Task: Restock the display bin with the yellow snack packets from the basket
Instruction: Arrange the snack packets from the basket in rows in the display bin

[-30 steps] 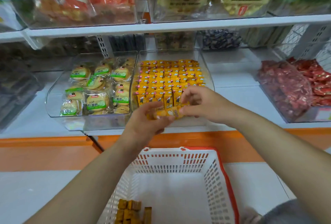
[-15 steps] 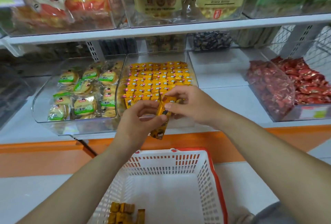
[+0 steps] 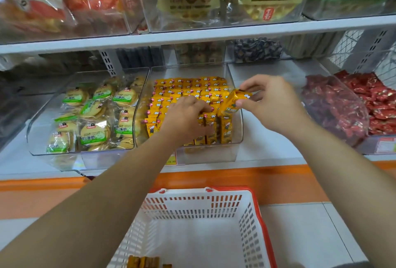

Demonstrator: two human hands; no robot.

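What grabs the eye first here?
The right hand pinches a yellow packet above the right front corner of the clear display bin, mid-shelf. Next comes the left hand, down among the packed yellow rows in that bin. Below, the white basket with a red rim holds only a few packets at its near edge.

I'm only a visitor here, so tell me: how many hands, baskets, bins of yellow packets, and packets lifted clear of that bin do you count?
Hands: 2, the left hand and the right hand
Basket: 1
Bin of yellow packets: 1
Packet lifted clear, pinched by the right hand: 1
Total: 5
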